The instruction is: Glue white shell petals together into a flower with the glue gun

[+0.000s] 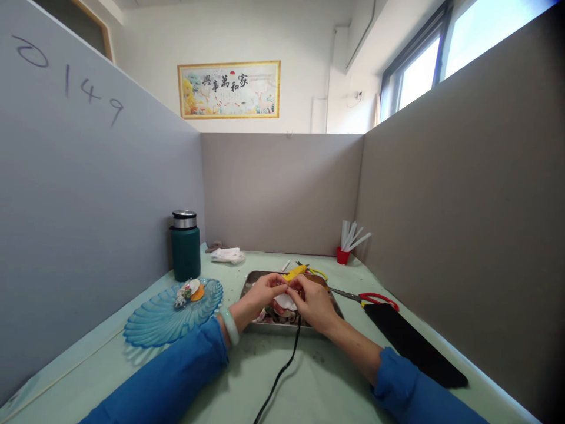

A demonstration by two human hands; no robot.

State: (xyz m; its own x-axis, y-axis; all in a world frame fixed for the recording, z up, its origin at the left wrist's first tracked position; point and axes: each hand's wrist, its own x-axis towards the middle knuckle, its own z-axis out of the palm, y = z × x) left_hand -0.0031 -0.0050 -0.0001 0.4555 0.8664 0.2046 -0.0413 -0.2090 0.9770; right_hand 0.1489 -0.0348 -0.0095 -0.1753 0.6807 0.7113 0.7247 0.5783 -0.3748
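Note:
Both hands meet fingertip to fingertip above a metal tray (289, 331). My left hand (263, 292), with a pale green bangle (229, 327) at the wrist, is closed in a pinch. Closed the same way, my right hand (314, 299) touches it from the right. Whatever sits between the fingertips is too small to make out. Under the hands lie shells (286, 302) and small pieces in the tray. A yellow glue gun (295, 272) rests at the tray's far side, partly hidden by the hands. Its black cord (282, 370) seems to run toward me.
On the left, a blue scalloped plate (152, 321) holds a few shells (189, 292) beside a green flask (186, 253). To the right are red-handled scissors (378, 298) and a black strip (415, 344). Further back stand white sticks in a red cup (343, 255) and a tissue pack (228, 255).

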